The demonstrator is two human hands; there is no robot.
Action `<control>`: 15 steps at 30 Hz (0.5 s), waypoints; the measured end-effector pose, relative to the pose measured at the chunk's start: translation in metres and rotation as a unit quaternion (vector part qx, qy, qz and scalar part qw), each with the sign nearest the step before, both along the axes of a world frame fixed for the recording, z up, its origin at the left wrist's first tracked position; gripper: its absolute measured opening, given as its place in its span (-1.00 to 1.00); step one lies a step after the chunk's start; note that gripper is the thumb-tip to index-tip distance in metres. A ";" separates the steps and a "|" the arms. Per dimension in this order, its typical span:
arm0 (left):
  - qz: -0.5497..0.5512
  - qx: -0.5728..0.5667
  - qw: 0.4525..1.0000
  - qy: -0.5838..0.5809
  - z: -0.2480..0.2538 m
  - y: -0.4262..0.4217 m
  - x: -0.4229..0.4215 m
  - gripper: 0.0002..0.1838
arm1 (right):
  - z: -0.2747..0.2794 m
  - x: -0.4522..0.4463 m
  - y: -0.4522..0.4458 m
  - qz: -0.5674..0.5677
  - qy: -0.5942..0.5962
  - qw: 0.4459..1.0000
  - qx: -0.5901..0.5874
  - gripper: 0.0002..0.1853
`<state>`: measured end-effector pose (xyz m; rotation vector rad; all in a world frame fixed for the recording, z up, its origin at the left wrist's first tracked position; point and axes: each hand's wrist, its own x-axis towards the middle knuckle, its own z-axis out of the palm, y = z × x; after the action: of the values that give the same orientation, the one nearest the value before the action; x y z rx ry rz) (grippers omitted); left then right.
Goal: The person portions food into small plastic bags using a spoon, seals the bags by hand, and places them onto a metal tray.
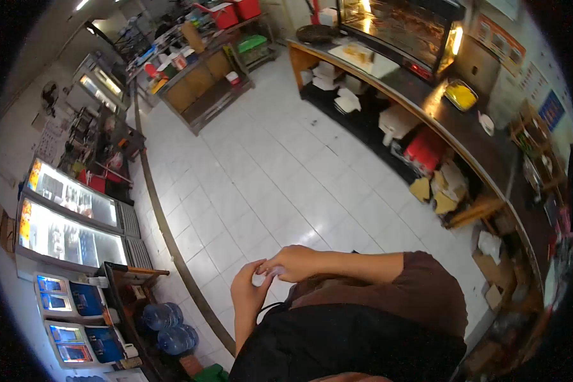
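Both my hands meet in front of my body at the lower middle of the view, above the white tiled floor [254,172]. My left hand [249,284] is bent, its thumb and fingertips touching the other hand. My right hand [291,263] is closed, with its fingers curled toward the left fingertips. Between the hands shows a small pale, translucent thing [277,271], too small to name. A dark cord hangs by my left wrist, and a black apron [350,347] covers my front.
A long counter [395,73] with a lit glass cabinet [401,28] and yellow tray [461,95] runs along the right. Lit display fridges [70,235], two drink dispensers [76,318] and large water bottles [177,339] stand left. A wooden workbench [194,83] is ahead.
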<state>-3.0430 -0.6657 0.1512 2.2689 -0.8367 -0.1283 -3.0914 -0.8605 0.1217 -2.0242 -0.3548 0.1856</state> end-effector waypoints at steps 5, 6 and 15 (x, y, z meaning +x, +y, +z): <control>0.136 -0.036 0.990 0.005 0.017 0.033 0.146 -0.63 | 0.043 0.205 0.019 0.171 -0.083 0.976 -0.104 -0.46; 0.147 -0.038 0.988 0.007 0.015 0.044 0.171 -0.63 | 0.042 0.242 0.030 0.183 -0.082 0.974 -0.105 -0.46; 0.269 -0.117 0.949 0.114 -0.011 0.147 0.420 -0.82 | 0.034 0.538 0.099 0.202 -0.106 0.973 0.044 -0.57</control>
<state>-2.6226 -0.5185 0.1402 2.1206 -0.0893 -0.0354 -2.5535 -0.7616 0.1555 -1.8686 -0.8968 0.2008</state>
